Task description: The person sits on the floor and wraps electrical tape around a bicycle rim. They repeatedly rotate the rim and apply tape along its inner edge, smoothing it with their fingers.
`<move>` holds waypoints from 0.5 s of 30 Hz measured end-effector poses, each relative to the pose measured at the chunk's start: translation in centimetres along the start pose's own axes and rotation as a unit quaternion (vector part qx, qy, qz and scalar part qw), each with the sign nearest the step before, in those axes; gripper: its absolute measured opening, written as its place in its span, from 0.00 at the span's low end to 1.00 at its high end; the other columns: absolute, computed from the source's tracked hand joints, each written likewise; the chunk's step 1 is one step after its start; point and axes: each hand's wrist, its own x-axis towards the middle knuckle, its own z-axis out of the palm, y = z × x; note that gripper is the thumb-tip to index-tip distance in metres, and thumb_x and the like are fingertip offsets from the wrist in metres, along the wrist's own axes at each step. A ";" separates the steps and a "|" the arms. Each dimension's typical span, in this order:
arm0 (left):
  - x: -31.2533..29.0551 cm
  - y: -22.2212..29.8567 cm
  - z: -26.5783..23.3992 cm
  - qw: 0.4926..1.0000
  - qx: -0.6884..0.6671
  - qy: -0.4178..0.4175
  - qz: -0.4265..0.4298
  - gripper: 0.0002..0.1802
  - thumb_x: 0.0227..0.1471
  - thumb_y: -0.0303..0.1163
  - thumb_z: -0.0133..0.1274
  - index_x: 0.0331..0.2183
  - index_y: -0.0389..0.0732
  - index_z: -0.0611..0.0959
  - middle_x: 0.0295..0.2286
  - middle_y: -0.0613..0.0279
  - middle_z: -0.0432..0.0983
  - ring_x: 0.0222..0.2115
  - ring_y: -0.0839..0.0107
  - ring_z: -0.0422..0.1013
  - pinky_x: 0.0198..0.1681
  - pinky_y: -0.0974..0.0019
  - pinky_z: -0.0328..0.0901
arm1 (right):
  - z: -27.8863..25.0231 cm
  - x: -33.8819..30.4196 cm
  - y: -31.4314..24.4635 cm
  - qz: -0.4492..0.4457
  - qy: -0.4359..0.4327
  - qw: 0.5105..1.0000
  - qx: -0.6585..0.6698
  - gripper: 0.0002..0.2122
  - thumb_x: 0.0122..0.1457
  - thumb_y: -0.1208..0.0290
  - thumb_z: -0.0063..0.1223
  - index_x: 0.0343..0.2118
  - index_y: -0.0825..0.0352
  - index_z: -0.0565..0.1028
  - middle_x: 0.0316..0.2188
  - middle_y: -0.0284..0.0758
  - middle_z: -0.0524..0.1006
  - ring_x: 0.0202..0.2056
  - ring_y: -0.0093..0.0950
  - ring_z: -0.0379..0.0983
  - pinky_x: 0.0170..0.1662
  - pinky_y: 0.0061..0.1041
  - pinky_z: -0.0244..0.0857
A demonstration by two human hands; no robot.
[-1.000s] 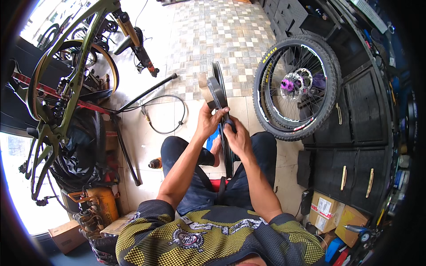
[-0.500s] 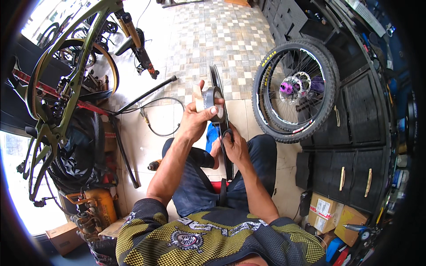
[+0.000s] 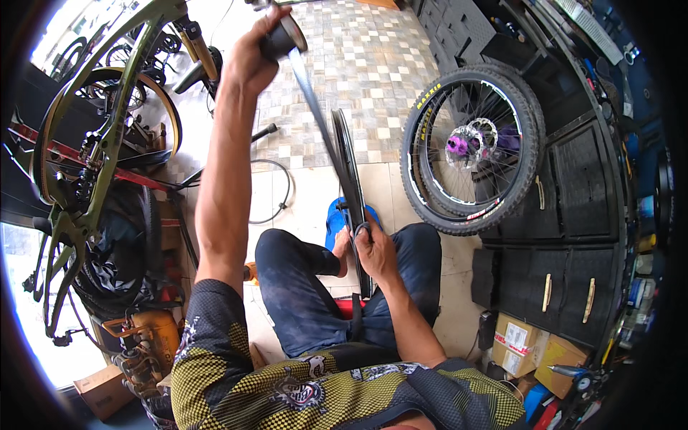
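My left hand is raised far forward, its fingers closed around a dark roll of tape. A taut strip of tape runs from the roll down to a narrow black wheel rim. The rim stands upright between my legs, seen almost edge-on. Low on it, my right hand is closed around the rim, thumb pressed where the strip meets it. How the fingers lie on the rim's far side is hidden.
Two wheels with black tyres lean against black cabinets at right. A green bike frame hangs at left, above an orange jack-like tool. A looped cable lies on the tiled floor. Cardboard boxes stand lower right.
My left hand has swung forward and left with the tape roll, drawing out a long strip. My right hand stays on the rim, slightly lower.
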 end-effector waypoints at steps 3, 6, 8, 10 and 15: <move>3.2 -0.5 -0.4 0.996 0.082 -0.036 0.022 0.23 0.61 0.40 0.67 0.52 0.34 0.86 0.48 0.63 0.85 0.50 0.68 0.77 0.64 0.60 0.65 | 0.1 -0.2 0.5 0.020 -0.014 1.000 -0.004 0.28 0.71 0.56 0.45 0.69 0.68 0.68 0.54 0.60 0.77 0.60 0.58 0.70 0.68 0.48 0.60; 5.8 -3.6 -1.9 0.899 0.395 -0.002 0.188 0.13 0.58 0.44 0.69 0.43 0.50 0.94 0.48 0.64 0.85 0.66 0.63 0.61 0.73 0.58 0.53 | 0.0 -0.3 0.1 0.020 -0.012 1.000 0.011 0.28 0.72 0.56 0.44 0.68 0.70 0.67 0.59 0.63 0.73 0.66 0.59 0.65 0.72 0.47 0.54; 6.9 -6.2 -0.9 0.964 0.244 0.005 0.106 0.23 0.59 0.32 0.67 0.56 0.42 0.84 0.45 0.59 0.84 0.45 0.65 0.78 0.49 0.58 0.74 | -0.5 -0.5 -0.1 0.021 -0.009 0.999 0.025 0.28 0.72 0.56 0.44 0.68 0.71 0.67 0.61 0.64 0.71 0.67 0.59 0.63 0.74 0.48 0.51; 7.3 -7.6 -1.2 0.947 0.292 0.003 0.132 0.16 0.57 0.32 0.68 0.47 0.40 0.89 0.44 0.62 0.84 0.45 0.69 0.77 0.49 0.60 0.73 | -0.5 -0.6 -0.2 0.018 -0.015 0.999 0.035 0.28 0.73 0.55 0.43 0.68 0.72 0.67 0.62 0.65 0.70 0.67 0.60 0.63 0.74 0.48 0.49; 10.3 -12.3 -2.6 0.957 0.273 -0.015 0.100 0.14 0.53 0.34 0.72 0.41 0.41 0.93 0.48 0.66 0.82 0.51 0.71 0.74 0.52 0.60 0.74 | 0.0 -0.6 1.0 0.004 -0.013 1.000 0.024 0.29 0.74 0.53 0.42 0.68 0.73 0.66 0.63 0.64 0.69 0.68 0.58 0.63 0.74 0.47 0.51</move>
